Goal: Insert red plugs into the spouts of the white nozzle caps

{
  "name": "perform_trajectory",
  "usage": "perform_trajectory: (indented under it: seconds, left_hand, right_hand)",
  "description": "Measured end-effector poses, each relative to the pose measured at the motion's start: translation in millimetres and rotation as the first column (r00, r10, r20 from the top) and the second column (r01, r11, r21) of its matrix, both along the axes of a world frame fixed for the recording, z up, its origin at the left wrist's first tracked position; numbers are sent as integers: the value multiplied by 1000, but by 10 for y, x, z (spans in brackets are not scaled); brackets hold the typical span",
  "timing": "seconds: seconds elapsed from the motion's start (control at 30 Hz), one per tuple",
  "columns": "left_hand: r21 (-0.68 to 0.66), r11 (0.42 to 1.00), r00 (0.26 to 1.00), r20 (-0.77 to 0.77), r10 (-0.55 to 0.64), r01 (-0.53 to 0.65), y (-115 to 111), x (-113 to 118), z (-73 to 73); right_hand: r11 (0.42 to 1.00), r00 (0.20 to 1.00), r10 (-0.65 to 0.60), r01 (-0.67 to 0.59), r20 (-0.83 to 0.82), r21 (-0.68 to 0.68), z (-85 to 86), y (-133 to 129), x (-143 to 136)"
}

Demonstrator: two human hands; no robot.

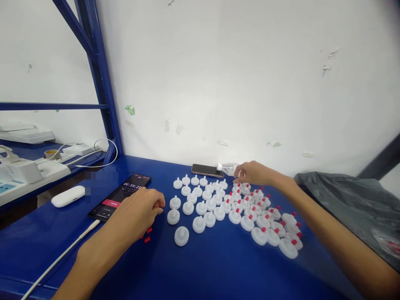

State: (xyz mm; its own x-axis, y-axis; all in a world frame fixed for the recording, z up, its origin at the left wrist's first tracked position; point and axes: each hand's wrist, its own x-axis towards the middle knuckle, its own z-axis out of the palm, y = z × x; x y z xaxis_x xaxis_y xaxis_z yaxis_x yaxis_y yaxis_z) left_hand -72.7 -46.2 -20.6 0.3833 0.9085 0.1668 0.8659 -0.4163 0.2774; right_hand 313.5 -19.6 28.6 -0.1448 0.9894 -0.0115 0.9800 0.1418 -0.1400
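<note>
My left hand (142, 206) is closed beside the phone, above the blue table, with a bit of a small red cap (161, 203) showing at its curled fingers. Below it lie several loose red caps (147, 239). My right hand (251, 172) reaches to the back of a cluster of white nozzle caps, fingers bent down and pinched; what they grip is hidden. White nozzle caps with bare tips (188, 207) stand upright across the middle. To the right, many nozzle caps with red tips (248, 223) stand close together under my right forearm.
A phone with a running timer (133, 187) and a charging cable lies at left, near a white oval device (68, 196). A second phone (206, 170) and a clear bottle (229, 168) lie along the wall. A dark plastic bag (346, 208) sits at right.
</note>
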Motion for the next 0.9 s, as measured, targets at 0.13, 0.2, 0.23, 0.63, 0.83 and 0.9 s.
perform_trajectory:
  seconds: [0.13, 0.2, 0.23, 0.63, 0.83, 0.9]
  left_hand:
    - [1, 1000, 999, 16, -30, 30, 21, -14, -18]
    - [-1, 1000, 999, 31, -31, 31, 31, -21, -28]
    - [-1, 1000, 999, 41, -30, 30, 35, -23, -34]
    - [82, 997, 998, 70, -4, -2, -142, 127, 208]
    - [194, 980, 955, 277, -108, 54, -398, 320, 305]
    - [216, 972, 938, 309, -156, 91, -469, 383, 305]
  right_hand:
    - [995, 1000, 4, -6, -22, -101, 18, -11, 64]
    - [991, 999, 15, -21, -45, -135, -9, -4, 66]
    - [988, 998, 20, -28, -55, -149, -26, 1, 66]
    - [989, 964, 144, -130, -224, 75, 339, -270, -248]
    - [917, 877, 391, -343, -280, 204, 430, -607, -843]
    - [883, 873, 444, -389, -199, 264, 405, -733, -1044]
